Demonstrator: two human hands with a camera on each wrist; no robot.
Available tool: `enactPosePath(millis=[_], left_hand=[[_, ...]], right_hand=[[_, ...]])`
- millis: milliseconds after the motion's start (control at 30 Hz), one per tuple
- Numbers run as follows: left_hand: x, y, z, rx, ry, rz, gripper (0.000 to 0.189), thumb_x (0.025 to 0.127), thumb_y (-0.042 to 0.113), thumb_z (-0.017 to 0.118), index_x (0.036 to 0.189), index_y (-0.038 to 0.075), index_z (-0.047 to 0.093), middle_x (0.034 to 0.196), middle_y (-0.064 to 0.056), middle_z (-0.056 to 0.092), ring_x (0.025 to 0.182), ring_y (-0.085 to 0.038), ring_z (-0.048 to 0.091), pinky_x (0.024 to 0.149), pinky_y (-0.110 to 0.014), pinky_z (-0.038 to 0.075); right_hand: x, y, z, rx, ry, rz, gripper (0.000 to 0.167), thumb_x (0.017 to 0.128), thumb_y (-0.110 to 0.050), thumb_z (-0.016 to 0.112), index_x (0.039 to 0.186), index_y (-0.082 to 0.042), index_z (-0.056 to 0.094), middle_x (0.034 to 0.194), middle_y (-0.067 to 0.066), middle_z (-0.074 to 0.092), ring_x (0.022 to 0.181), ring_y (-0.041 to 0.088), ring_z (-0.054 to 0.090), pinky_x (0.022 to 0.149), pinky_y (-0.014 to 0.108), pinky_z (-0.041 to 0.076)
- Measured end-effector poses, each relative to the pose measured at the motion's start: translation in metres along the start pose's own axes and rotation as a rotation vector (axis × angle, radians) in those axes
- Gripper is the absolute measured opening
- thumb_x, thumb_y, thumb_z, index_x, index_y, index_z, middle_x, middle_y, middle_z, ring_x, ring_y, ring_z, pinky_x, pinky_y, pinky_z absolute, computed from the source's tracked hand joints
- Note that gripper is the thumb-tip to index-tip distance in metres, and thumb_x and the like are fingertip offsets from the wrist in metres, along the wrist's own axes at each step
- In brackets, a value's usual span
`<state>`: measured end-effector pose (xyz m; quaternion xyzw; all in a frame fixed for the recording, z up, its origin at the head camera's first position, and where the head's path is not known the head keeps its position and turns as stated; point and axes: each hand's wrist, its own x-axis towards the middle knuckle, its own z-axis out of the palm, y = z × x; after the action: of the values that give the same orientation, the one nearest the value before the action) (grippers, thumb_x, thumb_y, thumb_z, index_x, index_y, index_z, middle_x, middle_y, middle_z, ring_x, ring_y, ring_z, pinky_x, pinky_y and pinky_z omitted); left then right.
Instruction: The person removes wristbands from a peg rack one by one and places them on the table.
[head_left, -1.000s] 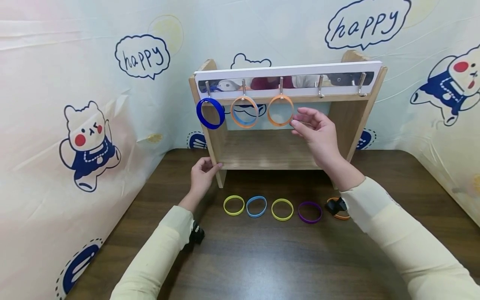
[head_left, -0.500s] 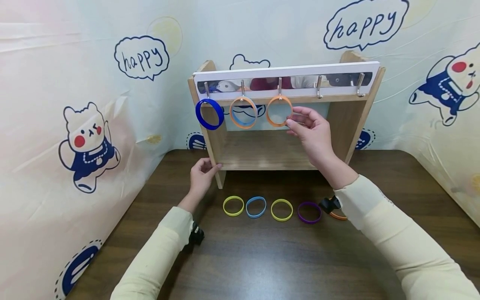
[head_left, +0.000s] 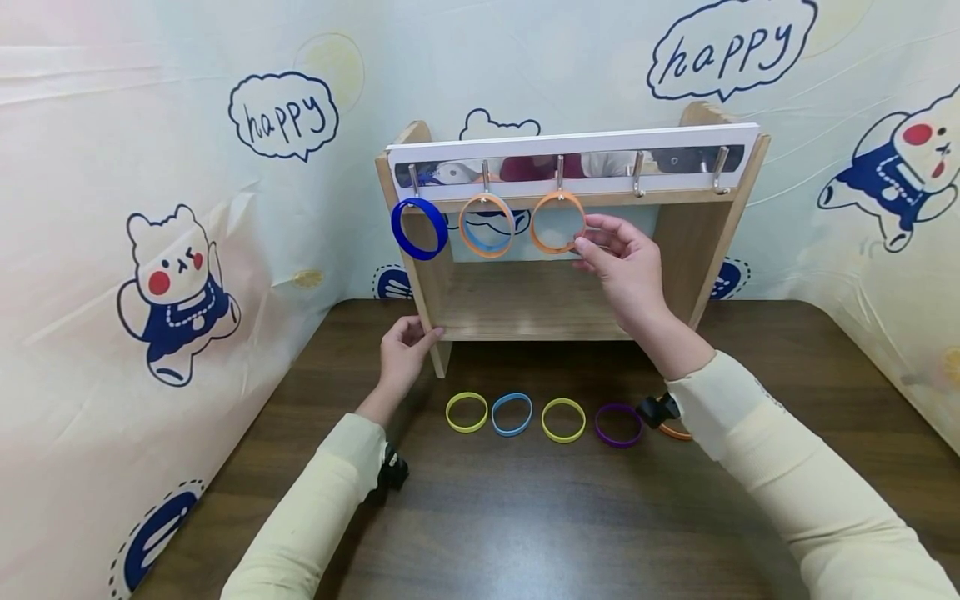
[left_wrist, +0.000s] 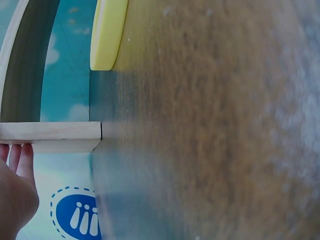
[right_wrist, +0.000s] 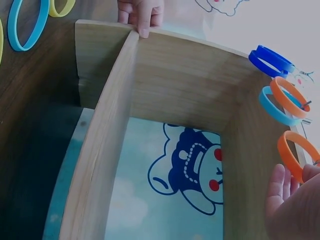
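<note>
An orange silicone wristband (head_left: 557, 223) hangs from the third hook of the wooden shelf rack (head_left: 525, 300). My right hand (head_left: 630, 267) pinches its lower right edge between thumb and fingers. The right wrist view shows this same orange band (right_wrist: 291, 156) between the thumb and fingertips. On the second hook hang an orange wristband (head_left: 465, 223) and a light blue one (right_wrist: 274, 111); a dark blue wristband (head_left: 441, 237) is on the first. Low on the rack's left side panel, my left hand (head_left: 402, 350) grips the wood, thumb in front and fingers on the outer side.
Two hooks (head_left: 638, 175) at the right of the rail hold no band. In front of the rack lie yellow (head_left: 467, 429), light blue (head_left: 513, 433) and purple wristbands (head_left: 619, 445), another yellow one (head_left: 564, 439), and an orange one (head_left: 677, 433) partly behind the right wrist camera.
My right hand has moved slightly left and closed its fingertips on the orange band, which has shifted a touch left on its hook. The left hand keeps its grip on the side panel.
</note>
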<state>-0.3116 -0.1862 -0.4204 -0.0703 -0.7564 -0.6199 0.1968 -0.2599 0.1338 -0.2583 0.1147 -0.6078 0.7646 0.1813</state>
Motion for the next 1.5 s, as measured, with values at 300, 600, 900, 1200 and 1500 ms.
enactPosePath(millis=[300,600,900,1200,1500], left_hand=[[-0.001,-0.001,0.000,0.004,-0.001,0.011,0.034,0.084,0.023,0.078,0.106,0.002,0.065,0.100,-0.014,0.066,0.089,-0.019,0.060,0.072,-0.024,0.052],[0.000,0.000,0.000,0.003,0.000,0.017,0.033,0.085,0.020,0.078,0.107,0.000,0.065,0.099,-0.015,0.066,0.088,-0.020,0.060,0.072,-0.023,0.052],[-0.001,0.000,0.001,-0.006,0.003,0.027,0.030,0.084,0.018,0.078,0.105,0.002,0.065,0.099,-0.015,0.066,0.089,-0.022,0.061,0.071,-0.023,0.053],[-0.002,0.008,0.000,-0.018,-0.024,0.000,0.032,0.086,0.014,0.076,0.109,-0.004,0.064,0.106,-0.022,0.065,0.097,-0.032,0.060,0.072,-0.020,0.051],[-0.013,0.036,0.000,-0.002,-0.037,0.012,0.029,0.087,0.007,0.073,0.108,-0.009,0.062,0.105,-0.026,0.064,0.097,-0.036,0.059,0.072,-0.021,0.051]], right_hand=[[0.001,-0.002,0.003,0.102,0.058,-0.014,0.022,0.087,0.001,0.069,0.108,-0.005,0.069,0.094,0.011,0.065,0.090,0.023,0.063,0.070,0.027,0.056],[0.002,-0.006,0.004,0.118,0.089,-0.052,0.020,0.088,0.002,0.068,0.107,-0.004,0.069,0.095,0.013,0.064,0.085,0.019,0.064,0.071,0.027,0.056],[-0.001,-0.016,0.006,0.120,0.104,-0.060,0.026,0.088,0.001,0.068,0.114,0.000,0.065,0.104,0.018,0.062,0.091,0.021,0.064,0.074,0.028,0.056],[-0.009,-0.025,0.003,0.135,0.098,-0.065,0.030,0.087,-0.004,0.071,0.116,-0.001,0.065,0.104,0.016,0.062,0.091,0.022,0.065,0.075,0.028,0.055],[-0.019,-0.026,-0.001,0.131,0.056,-0.059,0.027,0.087,-0.002,0.071,0.114,-0.002,0.068,0.101,0.015,0.064,0.087,0.021,0.064,0.074,0.027,0.056]])
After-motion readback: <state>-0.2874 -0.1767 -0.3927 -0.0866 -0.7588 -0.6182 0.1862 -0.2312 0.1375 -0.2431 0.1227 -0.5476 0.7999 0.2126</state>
